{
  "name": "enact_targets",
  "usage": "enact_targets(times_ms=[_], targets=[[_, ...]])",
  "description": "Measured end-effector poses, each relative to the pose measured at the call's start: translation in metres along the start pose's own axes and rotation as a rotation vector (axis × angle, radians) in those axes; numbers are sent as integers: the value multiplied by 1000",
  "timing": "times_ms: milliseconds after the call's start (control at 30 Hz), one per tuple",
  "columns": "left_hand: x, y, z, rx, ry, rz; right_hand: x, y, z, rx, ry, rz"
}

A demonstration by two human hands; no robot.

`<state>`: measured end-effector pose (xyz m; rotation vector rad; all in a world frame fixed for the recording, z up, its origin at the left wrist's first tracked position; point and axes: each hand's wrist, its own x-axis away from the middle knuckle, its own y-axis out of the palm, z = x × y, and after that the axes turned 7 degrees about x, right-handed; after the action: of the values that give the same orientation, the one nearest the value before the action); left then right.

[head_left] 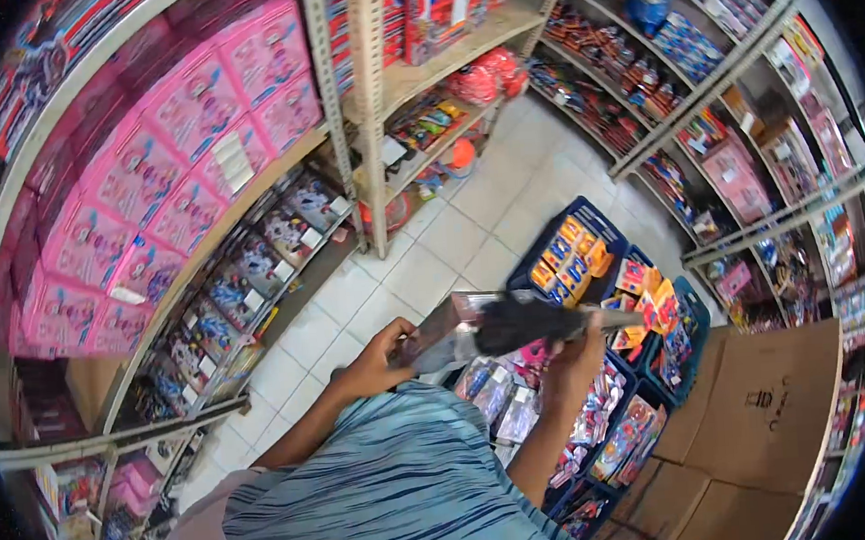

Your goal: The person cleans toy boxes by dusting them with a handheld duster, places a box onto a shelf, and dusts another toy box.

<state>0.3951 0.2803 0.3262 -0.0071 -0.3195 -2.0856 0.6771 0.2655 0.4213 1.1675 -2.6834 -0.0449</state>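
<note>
Shirt [367,485]: striped, left of carton [761,377]
Left hand [377,364]: gripping clear pack [442,335]
Right hand [577,355]: clasped round blurred black thing [527,324]
Bins [600,223]: left of carton

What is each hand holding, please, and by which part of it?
The left hand holds a plastic pack by one end. The right hand grips what looks like a dark duster, blurred, apparently by its handle.
</note>
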Motion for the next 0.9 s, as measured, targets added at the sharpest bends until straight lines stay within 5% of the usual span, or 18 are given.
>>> enact_targets(times_ms=[67,400,600,733,900], targets=[[3,-4,8,-12,-10,19,-15,-1,8,-216,15,20],[34,-24,1,16,28,163,-19,36,30,-41,205,-266],[59,-46,-11,3,6,289,-7,68,33,20,52,-56],[65,-71,-15,17,-16,285,41,109,33,128,134,-332],[67,-104,12,123,-15,263,49,120,74,237,-23,-311]])
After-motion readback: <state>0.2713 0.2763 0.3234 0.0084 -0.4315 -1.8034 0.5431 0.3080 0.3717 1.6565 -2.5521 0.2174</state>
